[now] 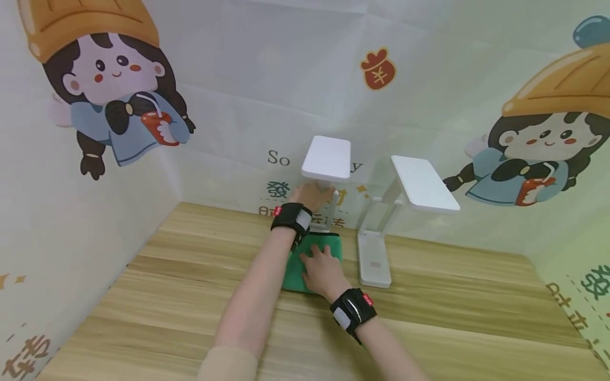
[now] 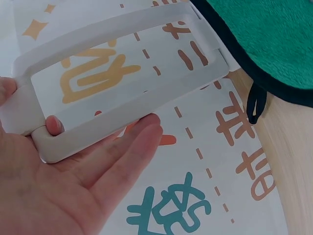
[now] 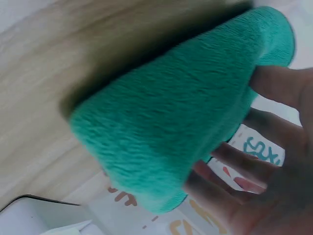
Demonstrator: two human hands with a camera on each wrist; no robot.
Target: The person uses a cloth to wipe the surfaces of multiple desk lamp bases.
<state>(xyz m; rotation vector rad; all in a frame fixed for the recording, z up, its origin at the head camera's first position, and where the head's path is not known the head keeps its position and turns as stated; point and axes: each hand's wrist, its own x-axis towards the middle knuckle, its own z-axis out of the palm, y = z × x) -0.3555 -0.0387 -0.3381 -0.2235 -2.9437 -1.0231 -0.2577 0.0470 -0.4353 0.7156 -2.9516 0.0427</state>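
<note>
A white folding phone stand [image 1: 327, 157] stands near the back wall, its plate raised on an open frame. My left hand [image 1: 312, 197] holds it behind and below the plate. In the left wrist view the thumb and fingers wrap the hinge end of the stand's frame [image 2: 146, 104], one fingertip showing through the opening. A green plush cloth [image 1: 293, 276] with black edging and a small loop covers the stand's base. My right hand [image 1: 325, 271] rests on this cloth with fingers spread; the right wrist view has its fingertips against the plush cloth [image 3: 166, 107].
A second white phone stand [image 1: 374, 259] stands unfolded just right of the cloth, its plate tilted. The wooden tabletop [image 1: 457, 296] runs back to a printed wall covering [image 1: 238, 111] with cartoon figures and lettering, which also lines both sides.
</note>
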